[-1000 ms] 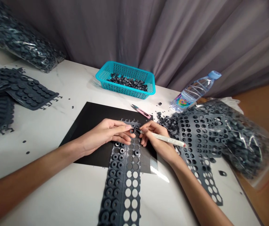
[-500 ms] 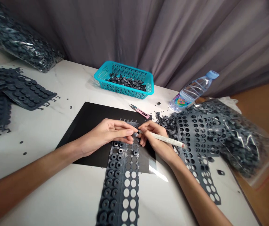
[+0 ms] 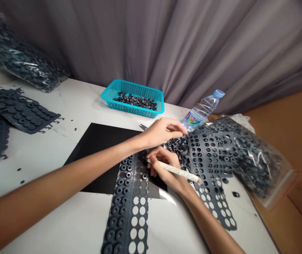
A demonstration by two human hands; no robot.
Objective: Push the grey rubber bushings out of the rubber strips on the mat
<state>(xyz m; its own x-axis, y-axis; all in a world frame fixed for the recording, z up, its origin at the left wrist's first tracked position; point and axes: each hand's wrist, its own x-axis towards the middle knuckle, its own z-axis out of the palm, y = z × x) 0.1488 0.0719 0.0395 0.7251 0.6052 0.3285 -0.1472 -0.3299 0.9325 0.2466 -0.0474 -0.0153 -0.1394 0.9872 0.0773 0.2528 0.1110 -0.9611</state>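
A long grey rubber strip (image 3: pixel 130 208) with rings in its left rows and empty round holes in its right rows lies across a black mat (image 3: pixel 98 155). My right hand (image 3: pixel 164 169) rests on the strip's far end, fingers closed round a thin white stick (image 3: pixel 176 170). My left hand (image 3: pixel 163 131) reaches across over it to the pile of loose grey rings (image 3: pixel 176 144) beside the mat, fingers curled together in a pinch; what they hold is hidden.
A teal basket (image 3: pixel 132 102) of grey rings stands behind the mat. Right of it lie a water bottle (image 3: pixel 201 110), punched-out strips (image 3: pixel 209 158) and a clear bag of rubber scrap (image 3: pixel 251 158). Unpunched sheets (image 3: pixel 16 109) and another bag (image 3: pixel 21 67) are at the left.
My left hand has left the strip's end and swung right and away, over the right hand, to the ring pile. The camera has tilted, shifting the scene.
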